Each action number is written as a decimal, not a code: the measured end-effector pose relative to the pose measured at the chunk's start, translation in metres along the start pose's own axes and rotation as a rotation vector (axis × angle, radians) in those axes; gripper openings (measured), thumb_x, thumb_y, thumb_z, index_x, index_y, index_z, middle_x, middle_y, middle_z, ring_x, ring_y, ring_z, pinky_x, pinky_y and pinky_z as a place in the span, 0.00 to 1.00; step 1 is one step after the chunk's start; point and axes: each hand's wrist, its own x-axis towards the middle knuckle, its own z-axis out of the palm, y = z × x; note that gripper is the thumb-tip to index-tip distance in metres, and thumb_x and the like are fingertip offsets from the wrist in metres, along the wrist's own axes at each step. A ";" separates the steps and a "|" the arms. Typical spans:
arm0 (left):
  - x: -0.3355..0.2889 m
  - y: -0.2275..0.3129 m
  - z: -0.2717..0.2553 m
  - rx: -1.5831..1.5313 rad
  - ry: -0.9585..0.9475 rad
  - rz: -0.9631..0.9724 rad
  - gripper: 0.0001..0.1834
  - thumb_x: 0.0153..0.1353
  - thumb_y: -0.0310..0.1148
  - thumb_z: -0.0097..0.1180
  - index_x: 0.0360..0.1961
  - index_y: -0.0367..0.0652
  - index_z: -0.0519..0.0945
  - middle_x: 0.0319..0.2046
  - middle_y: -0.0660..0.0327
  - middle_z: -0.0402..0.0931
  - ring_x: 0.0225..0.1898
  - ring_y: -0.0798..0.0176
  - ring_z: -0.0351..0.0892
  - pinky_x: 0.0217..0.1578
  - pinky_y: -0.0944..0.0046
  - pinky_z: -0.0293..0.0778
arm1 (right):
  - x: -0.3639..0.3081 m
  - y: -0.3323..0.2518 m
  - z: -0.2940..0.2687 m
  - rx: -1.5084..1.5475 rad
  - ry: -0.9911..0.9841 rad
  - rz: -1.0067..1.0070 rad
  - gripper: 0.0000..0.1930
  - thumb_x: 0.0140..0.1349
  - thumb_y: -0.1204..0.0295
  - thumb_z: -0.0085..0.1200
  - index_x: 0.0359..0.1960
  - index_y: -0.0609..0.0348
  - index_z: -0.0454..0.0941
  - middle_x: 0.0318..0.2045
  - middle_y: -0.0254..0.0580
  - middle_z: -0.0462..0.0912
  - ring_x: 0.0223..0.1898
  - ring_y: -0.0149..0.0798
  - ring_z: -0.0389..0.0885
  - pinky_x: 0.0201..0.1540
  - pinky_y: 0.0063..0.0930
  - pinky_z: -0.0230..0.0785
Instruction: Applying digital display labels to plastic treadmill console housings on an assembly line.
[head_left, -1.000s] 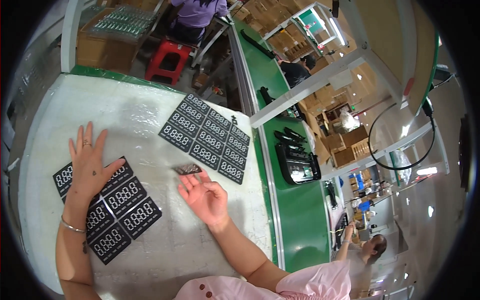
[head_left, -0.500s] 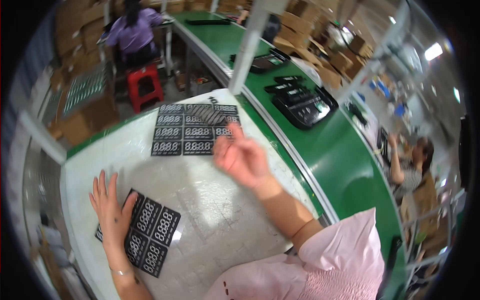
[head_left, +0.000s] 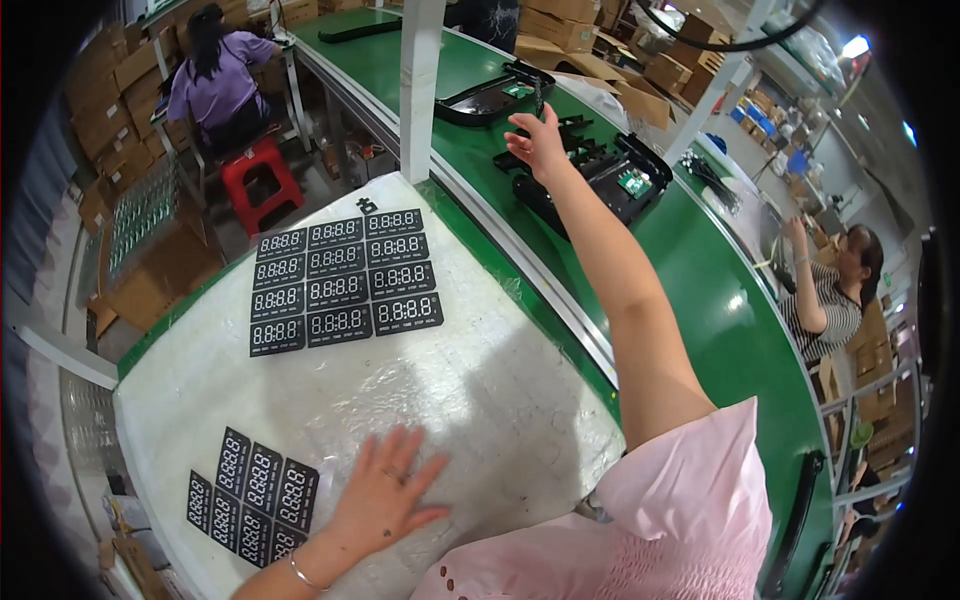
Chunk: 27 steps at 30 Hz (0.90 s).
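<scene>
My left hand (head_left: 385, 500) hovers over or rests on the white work surface, its fingers spread and nothing in it. Just left of it lies a slanted group of black digit display panels (head_left: 262, 480), partly behind my wrist. A larger block of similar panels (head_left: 335, 275) lies in rows farther back. My right arm stretches over the green conveyor belt, where my right hand (head_left: 543, 150) pinches a narrow dark piece (head_left: 539, 97), seen nearly edge-on. Close to that hand are black plastic housings (head_left: 640, 180) on the belt, one showing a green circuit board.
A white post (head_left: 418, 100) rises at the table's back right corner. Another black housing (head_left: 490, 103) sits farther along the belt (head_left: 700, 300). One person (head_left: 225, 90) sits beside a red stool (head_left: 260, 185) at the left; another in stripes (head_left: 830, 300) works at the right.
My right hand has moved from above the panel block out over the belt, taking a dark striped piece away. My left hand has slid right, off the nearer panels. The view has shifted.
</scene>
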 end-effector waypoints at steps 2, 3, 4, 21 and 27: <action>-0.003 -0.005 0.013 -0.014 0.013 0.043 0.31 0.55 0.54 0.58 0.58 0.53 0.72 0.65 0.49 0.58 0.65 0.42 0.57 0.61 0.36 0.54 | 0.031 0.026 0.020 -0.138 -0.005 -0.040 0.48 0.53 0.68 0.60 0.70 0.47 0.37 0.44 0.42 0.77 0.29 0.35 0.80 0.26 0.29 0.74; -0.001 -0.007 0.016 -0.017 0.016 0.104 0.31 0.55 0.55 0.58 0.57 0.55 0.73 0.65 0.51 0.59 0.65 0.44 0.58 0.61 0.37 0.54 | 0.045 0.039 0.028 -0.219 -0.006 -0.062 0.49 0.53 0.68 0.60 0.70 0.49 0.36 0.43 0.42 0.78 0.29 0.34 0.80 0.25 0.29 0.74; 0.000 -0.008 0.016 0.012 -0.010 0.095 0.30 0.55 0.57 0.56 0.57 0.56 0.74 0.65 0.53 0.60 0.64 0.48 0.59 0.62 0.40 0.53 | 0.060 0.049 0.035 -0.335 -0.022 -0.094 0.50 0.53 0.65 0.60 0.69 0.53 0.34 0.46 0.45 0.78 0.35 0.42 0.82 0.33 0.36 0.76; 0.002 -0.001 0.009 -0.138 0.127 0.128 0.24 0.60 0.48 0.55 0.53 0.46 0.76 0.55 0.49 0.69 0.56 0.47 0.66 0.56 0.44 0.62 | 0.099 0.045 0.005 -1.697 0.055 -0.539 0.47 0.45 0.74 0.69 0.66 0.52 0.50 0.47 0.58 0.74 0.46 0.59 0.77 0.49 0.46 0.72; 0.043 -0.009 0.008 -0.013 0.059 0.221 0.32 0.57 0.49 0.56 0.61 0.52 0.68 0.68 0.52 0.56 0.68 0.49 0.55 0.61 0.35 0.53 | 0.011 -0.095 -0.071 -1.542 -0.086 -1.013 0.45 0.44 0.83 0.61 0.66 0.48 0.53 0.45 0.57 0.74 0.46 0.60 0.74 0.48 0.47 0.68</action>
